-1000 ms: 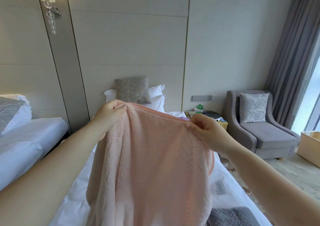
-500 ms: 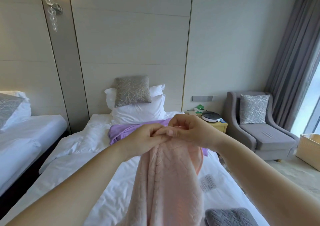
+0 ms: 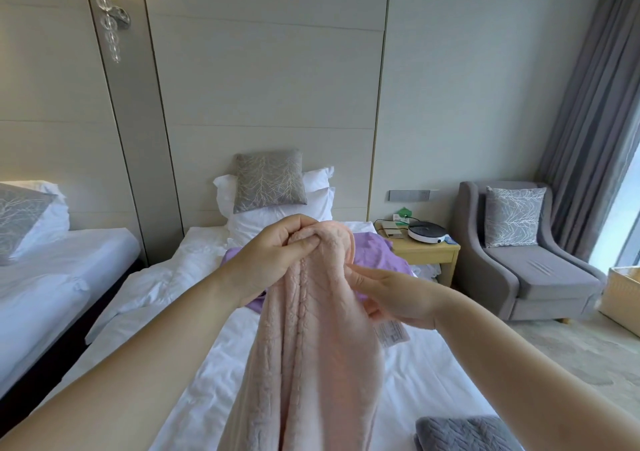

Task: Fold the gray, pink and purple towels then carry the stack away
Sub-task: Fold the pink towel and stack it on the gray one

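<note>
The pink towel (image 3: 311, 346) is plush with a ribbed, leaf-like texture. It is doubled lengthwise into a long narrow band that hangs in the air over the bed (image 3: 156, 294), with a white care label (image 3: 391, 334) sticking out on its right edge. The left hand (image 3: 273, 253) holds its gathered top, fingers (image 3: 304, 242) curled tight around the bunched corners. The right hand (image 3: 391, 298) sits lower, thumb and fingers pinching the right edge just above the label. Behind the hanging cloth, the purple towel (image 3: 377, 253) lies crumpled on the bed near the white pillows (image 3: 277, 215), partly hidden by the pink one. The gray towel (image 3: 464, 433) lies folded at the bed's near right corner. A nightstand (image 3: 426, 253) and a gray armchair (image 3: 530, 277) stand to the right of the bed.
</note>
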Available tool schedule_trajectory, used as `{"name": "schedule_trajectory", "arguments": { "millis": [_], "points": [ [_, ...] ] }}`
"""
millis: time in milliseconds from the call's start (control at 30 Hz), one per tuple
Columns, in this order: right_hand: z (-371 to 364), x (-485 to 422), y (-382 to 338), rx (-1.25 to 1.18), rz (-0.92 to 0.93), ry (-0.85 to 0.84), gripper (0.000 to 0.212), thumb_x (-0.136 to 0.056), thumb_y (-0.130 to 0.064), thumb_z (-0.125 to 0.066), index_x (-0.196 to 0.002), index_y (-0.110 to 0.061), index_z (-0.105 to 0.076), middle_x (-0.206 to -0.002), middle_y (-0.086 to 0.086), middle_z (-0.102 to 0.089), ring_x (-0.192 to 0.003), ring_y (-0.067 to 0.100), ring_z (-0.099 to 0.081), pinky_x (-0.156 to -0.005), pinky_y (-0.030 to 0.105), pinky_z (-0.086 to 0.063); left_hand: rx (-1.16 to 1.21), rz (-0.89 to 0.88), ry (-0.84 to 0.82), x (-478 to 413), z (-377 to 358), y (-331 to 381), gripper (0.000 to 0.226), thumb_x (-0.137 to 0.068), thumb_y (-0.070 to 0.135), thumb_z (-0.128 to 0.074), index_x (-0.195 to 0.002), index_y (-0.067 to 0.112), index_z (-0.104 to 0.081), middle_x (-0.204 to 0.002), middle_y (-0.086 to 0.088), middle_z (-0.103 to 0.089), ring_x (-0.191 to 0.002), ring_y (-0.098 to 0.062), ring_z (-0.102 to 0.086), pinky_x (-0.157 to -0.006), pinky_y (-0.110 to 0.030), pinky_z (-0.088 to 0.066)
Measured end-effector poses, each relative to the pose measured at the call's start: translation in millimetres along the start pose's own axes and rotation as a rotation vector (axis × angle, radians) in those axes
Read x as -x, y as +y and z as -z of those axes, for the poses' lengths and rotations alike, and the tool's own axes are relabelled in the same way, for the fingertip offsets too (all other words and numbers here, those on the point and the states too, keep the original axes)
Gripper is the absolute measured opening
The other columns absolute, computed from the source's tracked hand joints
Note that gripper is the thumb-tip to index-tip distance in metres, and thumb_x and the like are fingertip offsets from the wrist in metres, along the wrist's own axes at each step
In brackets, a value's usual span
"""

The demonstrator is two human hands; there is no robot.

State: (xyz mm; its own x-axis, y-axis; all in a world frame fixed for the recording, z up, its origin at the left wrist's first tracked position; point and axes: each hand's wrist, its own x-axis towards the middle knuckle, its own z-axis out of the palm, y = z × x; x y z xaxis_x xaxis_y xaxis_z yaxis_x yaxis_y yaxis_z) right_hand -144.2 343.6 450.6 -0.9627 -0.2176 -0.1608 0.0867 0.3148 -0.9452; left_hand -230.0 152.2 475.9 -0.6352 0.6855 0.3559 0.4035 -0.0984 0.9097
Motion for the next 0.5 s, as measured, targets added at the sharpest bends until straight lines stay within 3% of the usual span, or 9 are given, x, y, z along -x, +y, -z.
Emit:
{"name": "schedule_trajectory", "arguments": {
  "millis": [100,167,233,300,367,433,500],
  "points": [
    [-4,-6,2,-0.05,0.022,-0.071,0.039,-0.084,-0.046,-0.059,-0.12,-0.032,-0.06,-0.12,0.004,-0.065,-0.106,0.017,-0.061,-0.092,0.031,-0.05,-0.051,0.003,0.038,1,4,-3,0.017,-0.096,0.007,-0.05,-0.107,0.011,-0.062,-0.096,0.004,-0.066,-0.093,-0.005,-0.059,-0.084,-0.018,-0.044],
    [-3,-9,0,-0.044,0.076,0.077,0.032,-0.082,-0.025,-0.071,-0.113,-0.022,-0.066,-0.108,0.001,-0.066,-0.098,0.01,-0.061,-0.09,0.027,-0.05,-0.062,0.013,0.063,1,8,-3,0.024,-0.095,0.004,-0.05,-0.11,0.018,-0.062,-0.1,0.006,-0.068,-0.099,-0.005,-0.06,-0.088,-0.019,-0.042],
    [-1,-11,-3,0.024,0.118,0.293,0.029,-0.077,-0.013,-0.077,-0.105,-0.017,-0.069,-0.096,0.003,-0.064,-0.087,0.011,-0.059,-0.086,0.031,-0.051,-0.024,0.007,0.073,2,12,-3,0.041,-0.094,0.0,-0.049,-0.12,0.031,-0.056,-0.107,0.0,-0.069,-0.104,-0.009,-0.062,-0.092,-0.022,-0.045],
    [-1,-9,-7,0.02,0.122,0.413,0.029,-0.074,-0.013,-0.08,-0.101,-0.016,-0.07,-0.084,0.007,-0.06,-0.061,0.009,-0.055,-0.058,0.026,-0.05,-0.014,-0.003,0.06,2,15,-1,0.056,-0.093,-0.005,-0.046,-0.125,0.042,-0.051,-0.113,-0.005,-0.068,-0.108,-0.014,-0.063,-0.097,-0.026,-0.047],
    [0,-7,-9,0.018,0.105,0.489,0.031,-0.073,-0.015,-0.081,-0.101,-0.014,-0.068,-0.073,0.005,-0.056,-0.037,0.005,-0.041,-0.039,0.015,-0.034,-0.073,0.01,0.046,2,16,0,0.059,-0.09,-0.009,-0.043,-0.122,0.038,-0.058,-0.116,0.0,-0.068,-0.113,-0.014,-0.06,-0.103,-0.03,-0.043],
    [1,-6,-10,0.104,0.04,0.576,0.034,-0.071,-0.025,-0.083,-0.097,-0.011,-0.067,-0.067,0.001,-0.056,-0.035,0.007,-0.042,-0.036,0.013,-0.032,-0.153,0.037,0.073,1,16,0,0.056,-0.088,-0.009,-0.042,-0.109,0.034,-0.07,-0.117,0.012,-0.068,-0.117,-0.005,-0.057,-0.104,-0.027,-0.04],
    [4,-5,-9,0.209,-0.068,0.581,0.039,-0.07,-0.04,-0.081,-0.075,-0.007,-0.061,-0.064,0.004,-0.052,-0.047,0.014,-0.047,-0.048,0.018,-0.038,-0.167,0.065,0.114,1,14,1,0.05,-0.088,-0.005,-0.045,-0.101,0.034,-0.074,-0.114,0.019,-0.068,-0.114,0.0,-0.057,-0.103,-0.024,-0.04]
  ]
}}
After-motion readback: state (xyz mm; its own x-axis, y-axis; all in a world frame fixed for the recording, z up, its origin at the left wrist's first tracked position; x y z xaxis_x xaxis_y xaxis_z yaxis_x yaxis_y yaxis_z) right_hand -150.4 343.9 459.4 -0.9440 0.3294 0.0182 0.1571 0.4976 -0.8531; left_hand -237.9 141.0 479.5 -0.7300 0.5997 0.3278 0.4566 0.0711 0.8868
